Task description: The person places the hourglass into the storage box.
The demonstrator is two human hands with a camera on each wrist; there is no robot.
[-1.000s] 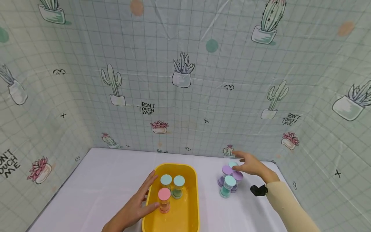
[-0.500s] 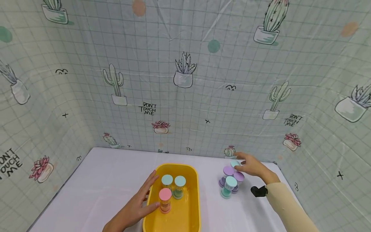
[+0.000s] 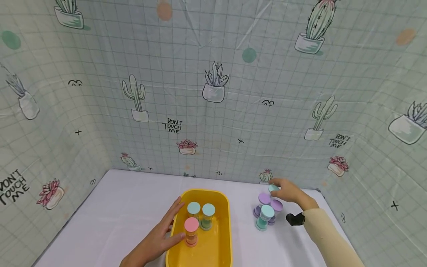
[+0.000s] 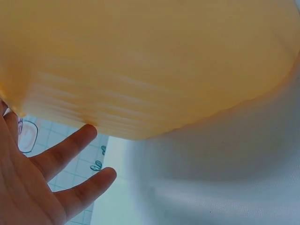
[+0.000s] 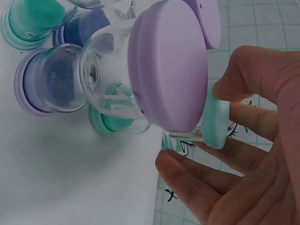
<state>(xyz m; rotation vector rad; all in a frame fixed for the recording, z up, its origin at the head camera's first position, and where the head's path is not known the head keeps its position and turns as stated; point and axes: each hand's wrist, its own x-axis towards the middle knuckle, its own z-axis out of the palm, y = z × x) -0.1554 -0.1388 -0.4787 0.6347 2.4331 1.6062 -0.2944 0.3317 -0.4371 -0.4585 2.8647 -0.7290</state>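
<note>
A yellow tray [image 3: 217, 256] holds three sand timers: a pink one [image 3: 191, 231] in front and two with pale blue caps [image 3: 208, 217] behind it. My left hand [image 3: 156, 237] rests at the tray's left side, thumb over the rim, spread straight fingers along the outer wall. On the right stands a cluster of sand timers: two purple [image 3: 264, 200], a teal one [image 3: 264, 218] in front and another teal one [image 3: 273, 188] at the back. My right hand [image 3: 290, 194] holds that back timer by its cap, thumb on one side and fingers round the other, partly hidden behind the purple cap [image 5: 171, 65].
The table [image 3: 133, 196] has a white cover. A grid-patterned curtain [image 3: 186, 92] with cactus prints encloses its back and sides, and the right hand works close to the back one. White tabletop lies between the tray and the timer cluster.
My right hand's fingers have closed in on the back teal timer, which stands slightly farther from the purple ones. The left hand has stayed at the tray; the head view has shifted slightly.
</note>
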